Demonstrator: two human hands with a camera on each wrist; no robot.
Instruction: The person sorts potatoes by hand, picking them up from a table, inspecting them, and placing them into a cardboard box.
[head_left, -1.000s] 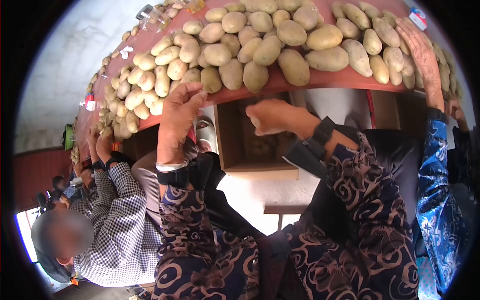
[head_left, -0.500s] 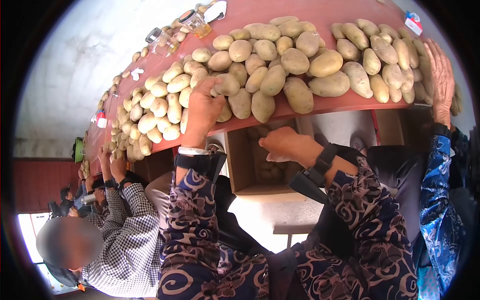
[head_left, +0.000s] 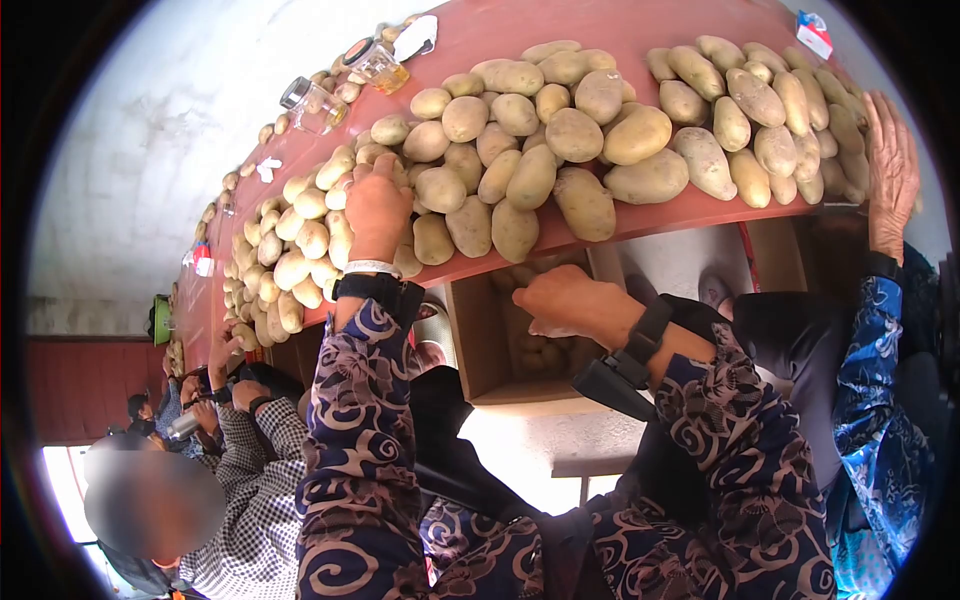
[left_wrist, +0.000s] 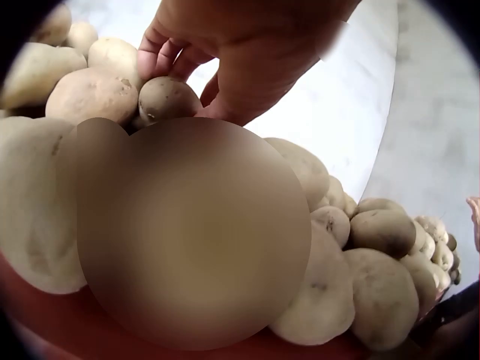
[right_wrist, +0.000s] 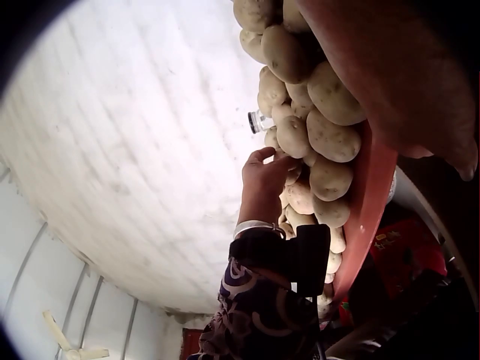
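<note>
Many potatoes (head_left: pixel 575 135) lie heaped along the edge of a red table (head_left: pixel 700 30). My left hand (head_left: pixel 378 212) reaches over the left part of the heap. In the left wrist view its bent fingers and thumb (left_wrist: pixel 247 52) hold a small potato (left_wrist: pixel 169 99) from either side, among larger ones. My right hand (head_left: pixel 580 302) hovers above a cardboard box (head_left: pixel 520 395) below the table edge, its fingers curled in; whether anything is inside them is hidden. The box has several potatoes (head_left: pixel 540 352) in it.
Two glass jars (head_left: pixel 313 105) (head_left: pixel 377 66) and a white item (head_left: pixel 415 37) stand beyond the heap. A person in a checked top (head_left: pixel 250 520) sits at the left. At the right, another person's hand (head_left: pixel 892 180) rests by the potatoes.
Since half a second ago my left hand has moved left and away from a potato that it held at the table's front, which now lies in the heap. My right hand has barely moved.
</note>
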